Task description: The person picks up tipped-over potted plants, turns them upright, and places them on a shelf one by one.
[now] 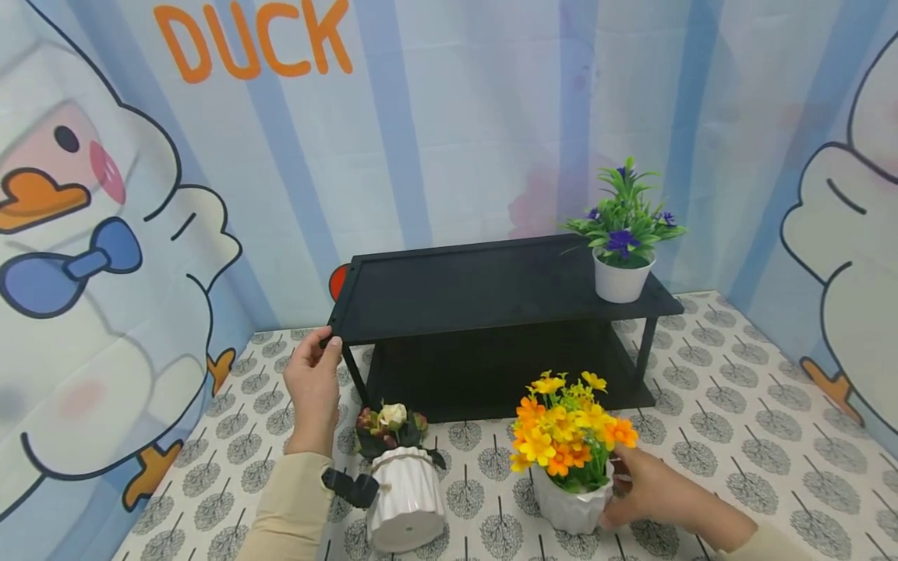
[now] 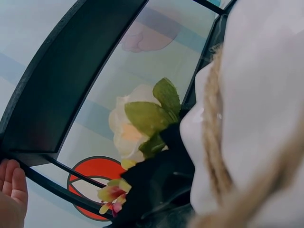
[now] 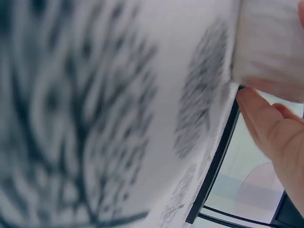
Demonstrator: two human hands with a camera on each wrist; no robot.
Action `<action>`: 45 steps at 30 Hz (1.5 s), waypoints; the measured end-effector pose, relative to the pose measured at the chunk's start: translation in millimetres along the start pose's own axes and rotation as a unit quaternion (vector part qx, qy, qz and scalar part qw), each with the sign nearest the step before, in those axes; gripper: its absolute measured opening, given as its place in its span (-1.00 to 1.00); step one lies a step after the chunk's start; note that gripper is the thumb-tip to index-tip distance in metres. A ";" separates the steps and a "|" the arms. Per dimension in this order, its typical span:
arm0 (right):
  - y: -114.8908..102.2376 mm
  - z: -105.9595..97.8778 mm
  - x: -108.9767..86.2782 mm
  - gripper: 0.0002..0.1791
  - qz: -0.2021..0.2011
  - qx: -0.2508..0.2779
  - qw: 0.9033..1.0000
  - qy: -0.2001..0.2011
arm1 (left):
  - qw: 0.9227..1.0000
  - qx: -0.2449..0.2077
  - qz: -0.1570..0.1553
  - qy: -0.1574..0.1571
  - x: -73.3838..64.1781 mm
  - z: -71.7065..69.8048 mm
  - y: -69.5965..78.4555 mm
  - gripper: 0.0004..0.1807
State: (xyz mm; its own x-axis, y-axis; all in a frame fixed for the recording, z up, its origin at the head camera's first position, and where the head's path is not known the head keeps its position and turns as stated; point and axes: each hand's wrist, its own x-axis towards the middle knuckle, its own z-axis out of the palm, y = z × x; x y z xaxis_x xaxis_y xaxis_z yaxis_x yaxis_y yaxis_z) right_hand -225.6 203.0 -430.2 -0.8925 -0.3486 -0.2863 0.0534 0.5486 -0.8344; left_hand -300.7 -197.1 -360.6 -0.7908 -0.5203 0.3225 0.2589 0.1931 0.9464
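Note:
A black two-tier shelf [image 1: 449,292] stands at the back of the table. At its left front corner my left hand [image 1: 313,382] pinches the upper board's edge between thumb and fingers; in the left wrist view, fingertips [image 2: 16,183] touch the frame. My right hand [image 1: 648,487] grips a white ribbed pot [image 1: 570,506] of yellow and orange flowers [image 1: 561,436] from its right side, in front of the shelf. In the right wrist view that pot [image 3: 270,47] sits by the fingers, partly cut off.
A white fluted pot [image 1: 407,495] with cream and dark-pink flowers and a rope tie is tipped, its base towards me, beside my left forearm. A purple-flowered plant in a white pot [image 1: 620,279] stands on the shelf's right end. A tree-patterned cloth [image 1: 708,460] covers the table.

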 end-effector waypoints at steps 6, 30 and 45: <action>-7.2 6.6 -10.9 0.09 -0.002 0.032 0.999 0.019 | 1.000 0.006 -0.002 0.001 0.2 -0.2 0.2 -0.70; -23.8 47.0 -17.2 0.14 0.057 -0.011 0.983 0.177 | 1.000 -0.006 -0.010 0.002 -2.0 0.0 4.4 -0.70; -25.2 46.1 -17.9 0.09 0.048 -0.037 0.979 0.194 | 1.000 -0.003 0.002 0.003 -2.0 -0.5 4.0 -0.70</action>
State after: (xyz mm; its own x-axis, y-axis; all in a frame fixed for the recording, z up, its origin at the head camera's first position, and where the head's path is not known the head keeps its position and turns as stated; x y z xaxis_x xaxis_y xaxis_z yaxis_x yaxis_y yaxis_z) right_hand -190.2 160.4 -425.8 -0.9887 0.0135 -0.1491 0.1249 0.6232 -0.7720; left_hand -297.8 -195.8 -357.5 -0.7869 -0.5241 0.3258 0.2644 0.1907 0.9454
